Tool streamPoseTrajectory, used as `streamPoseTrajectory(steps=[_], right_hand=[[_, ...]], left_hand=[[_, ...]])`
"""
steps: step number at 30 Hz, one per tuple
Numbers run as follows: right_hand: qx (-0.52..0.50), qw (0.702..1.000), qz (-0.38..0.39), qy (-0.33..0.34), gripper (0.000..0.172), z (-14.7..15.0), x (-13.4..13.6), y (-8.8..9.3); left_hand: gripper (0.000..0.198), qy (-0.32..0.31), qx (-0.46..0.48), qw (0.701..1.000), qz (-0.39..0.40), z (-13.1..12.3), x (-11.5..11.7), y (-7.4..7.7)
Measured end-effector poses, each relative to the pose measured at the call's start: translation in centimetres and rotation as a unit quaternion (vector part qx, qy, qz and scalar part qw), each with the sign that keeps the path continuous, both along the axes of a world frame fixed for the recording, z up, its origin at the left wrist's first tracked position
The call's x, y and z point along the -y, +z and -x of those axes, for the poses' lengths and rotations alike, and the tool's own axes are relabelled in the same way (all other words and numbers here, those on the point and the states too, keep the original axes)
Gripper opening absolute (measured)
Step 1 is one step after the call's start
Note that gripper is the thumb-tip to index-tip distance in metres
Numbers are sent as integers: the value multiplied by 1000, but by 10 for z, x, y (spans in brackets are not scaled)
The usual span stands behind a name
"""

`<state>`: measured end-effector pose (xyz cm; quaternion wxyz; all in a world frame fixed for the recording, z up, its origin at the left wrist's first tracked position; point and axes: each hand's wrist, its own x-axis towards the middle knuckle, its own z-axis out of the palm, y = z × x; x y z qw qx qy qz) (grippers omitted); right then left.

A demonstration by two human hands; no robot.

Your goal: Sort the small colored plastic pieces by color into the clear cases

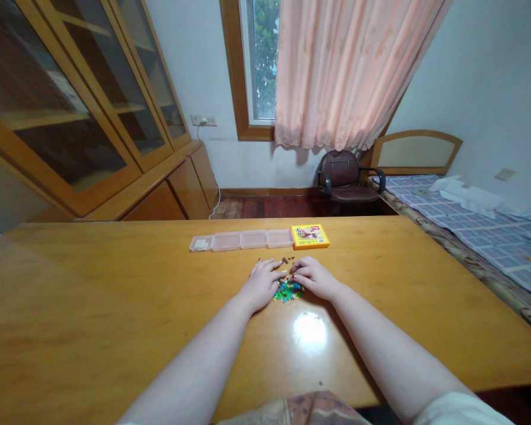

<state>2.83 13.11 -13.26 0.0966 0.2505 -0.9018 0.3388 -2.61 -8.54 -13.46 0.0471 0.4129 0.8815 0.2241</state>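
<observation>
A small pile of tiny plastic building bricks (288,291), mostly green and blue with some yellow, lies on the wooden table between my hands. My left hand (264,283) rests at the pile's left side, fingers apart and stretched over its far edge, with nothing visible in them. On the other side, my right hand (315,277) has its fingers bent down at the pile's upper right edge. Its fingertips are drawn together, and whatever they may hold is too small to make out. Just beyond the fingers lie a few dark brown pieces (285,260), apart from the pile.
A row of clear plastic trays (253,239) stands behind the hands, the leftmost holding something pale. A yellow box (310,236) adjoins its right end. Beyond the table (115,307) are a brown armchair (343,177), a bed (469,218) and a glass-fronted cabinet (135,156).
</observation>
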Motion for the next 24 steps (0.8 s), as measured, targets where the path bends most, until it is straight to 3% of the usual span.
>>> streamPoseTrajectory(steps=[5,11,17,24], right_hand=[[-18,998,-22,-53,36,2,0,-3],[-25,998,-18,-48,35,2,-1,-1],[-11,1000,-23,-3,30,-1,2,1],[-14,997,-52,-53,31,1,-2,-4]], left_hand=[[39,13,-5,1000,-15,0,1,2],[45,-5,2,1000,5,-2,0,4],[41,14,-5,1000,-4,-1,2,3],[40,32,1,999,36,-3,1,2]])
